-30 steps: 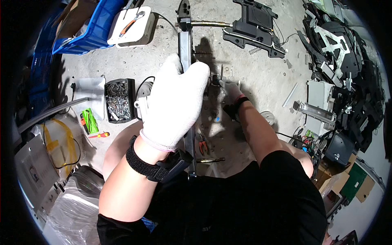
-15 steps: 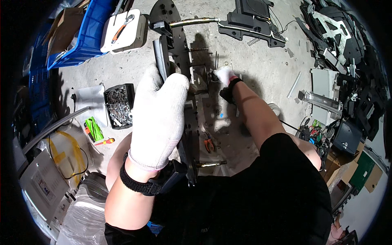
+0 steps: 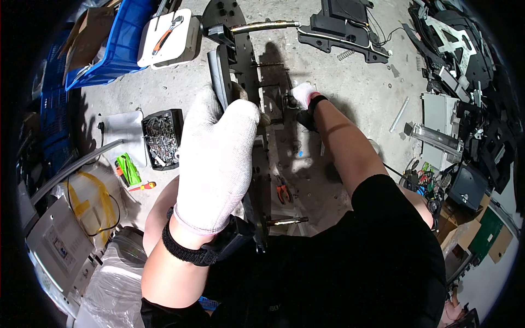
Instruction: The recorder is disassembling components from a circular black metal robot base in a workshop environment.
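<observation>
A long black plate with holes stands on edge in front of me, running away from my body. My left hand, in a white glove, wraps round a grey-faced black block on its left side; the fingertips are partly hidden. Metal rods, one at the far end and one at the near end, stick out to the right. On that side is a dark open bracket. My gloved right hand is closed beside it, at a thin dark piece; what the fingers hold is hidden.
Orange-handled pliers lie on the floor right of the plate. To the left are a black tray of screws, a red-yellow screwdriver and a blue crate. A black flat assembly lies ahead; metal parts crowd the right.
The view has shifted slightly, with most things a little farther right. The thin dark piece by my right hand now leans closer to the bracket. My left hand keeps its hold.
</observation>
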Tool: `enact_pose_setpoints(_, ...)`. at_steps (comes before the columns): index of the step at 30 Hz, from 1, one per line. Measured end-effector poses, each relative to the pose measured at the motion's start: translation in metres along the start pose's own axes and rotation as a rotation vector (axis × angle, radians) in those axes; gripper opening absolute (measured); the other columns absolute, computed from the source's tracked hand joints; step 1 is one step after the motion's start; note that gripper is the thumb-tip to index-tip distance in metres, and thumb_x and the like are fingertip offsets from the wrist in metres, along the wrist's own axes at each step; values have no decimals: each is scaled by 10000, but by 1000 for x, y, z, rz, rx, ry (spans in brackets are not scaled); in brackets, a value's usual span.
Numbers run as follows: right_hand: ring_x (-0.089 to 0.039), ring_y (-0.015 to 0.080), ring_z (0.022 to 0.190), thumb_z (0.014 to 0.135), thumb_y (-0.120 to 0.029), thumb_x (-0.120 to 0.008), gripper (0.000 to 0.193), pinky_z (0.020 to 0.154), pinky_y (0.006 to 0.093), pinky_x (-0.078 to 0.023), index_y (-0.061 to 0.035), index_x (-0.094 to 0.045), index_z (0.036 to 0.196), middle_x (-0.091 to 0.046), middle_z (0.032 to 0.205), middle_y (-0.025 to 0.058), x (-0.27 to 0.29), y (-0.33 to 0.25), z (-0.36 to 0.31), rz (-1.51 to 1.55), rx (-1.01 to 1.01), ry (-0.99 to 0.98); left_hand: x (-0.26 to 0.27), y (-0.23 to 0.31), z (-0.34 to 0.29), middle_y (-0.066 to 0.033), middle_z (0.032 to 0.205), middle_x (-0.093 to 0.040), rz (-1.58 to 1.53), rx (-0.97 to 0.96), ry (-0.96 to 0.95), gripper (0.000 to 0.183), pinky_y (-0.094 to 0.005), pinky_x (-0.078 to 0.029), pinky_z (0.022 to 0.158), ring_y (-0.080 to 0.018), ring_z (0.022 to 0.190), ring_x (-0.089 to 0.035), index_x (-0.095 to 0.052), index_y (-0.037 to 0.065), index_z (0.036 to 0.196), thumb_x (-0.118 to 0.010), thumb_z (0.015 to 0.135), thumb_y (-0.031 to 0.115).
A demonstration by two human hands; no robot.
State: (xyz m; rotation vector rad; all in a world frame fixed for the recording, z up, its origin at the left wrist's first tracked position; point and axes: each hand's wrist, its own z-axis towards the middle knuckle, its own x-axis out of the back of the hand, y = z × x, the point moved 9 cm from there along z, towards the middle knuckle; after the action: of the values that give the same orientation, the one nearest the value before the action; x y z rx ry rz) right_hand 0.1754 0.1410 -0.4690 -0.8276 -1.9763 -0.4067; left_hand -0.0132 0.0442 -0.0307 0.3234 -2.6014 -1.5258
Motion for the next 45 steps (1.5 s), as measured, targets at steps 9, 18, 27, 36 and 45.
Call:
enact_pose_setpoints(9,-734,327,748,843,-185,-614,176,636,441,-567,-98,-760,798,-740,772,138,7,-6,-4,0,131,237,2,-4,-2,-68,855,-650,-21,49,9,146,-296,-481,752,-127,797,-565,-576,50,1044,-554,960,167)
enact_pose_setpoints(18,-603,247,985,997,-380,-592,452,823,419,-502,-41,-608,1295,-635,1240,135,-11,14,-7,1983,-785,-144,2,0,-5,-60,850,-648,78,26,-7,148,-270,-448,738,-112,790,-548,-568,47,1042,-530,948,155)
enact_pose_setpoints(27,-530,298,1159,1013,-522,-541,589,953,489,-449,-85,-525,1409,-595,1306,154,-23,53,15,1549,-381,-98,-6,1,-8,-77,868,-652,57,-13,-23,132,-268,-457,752,-110,798,-556,-547,59,1051,-538,937,126)
enact_pose_setpoints(36,-606,215,953,1041,-572,-440,478,879,372,-462,-151,-614,1185,-700,1079,45,-55,74,17,2014,-798,7,-5,2,0,-60,894,-681,184,-108,-30,184,-264,-483,747,-104,798,-581,-567,24,1083,-541,981,175)
enact_pose_setpoints(45,-565,192,726,1036,-629,-413,525,672,407,-482,-171,-671,1054,-641,834,17,-21,20,19,2046,-721,183,-8,6,-17,-115,847,-622,66,-77,-39,211,-322,-525,655,-164,705,-614,-615,-13,1074,-621,896,100)
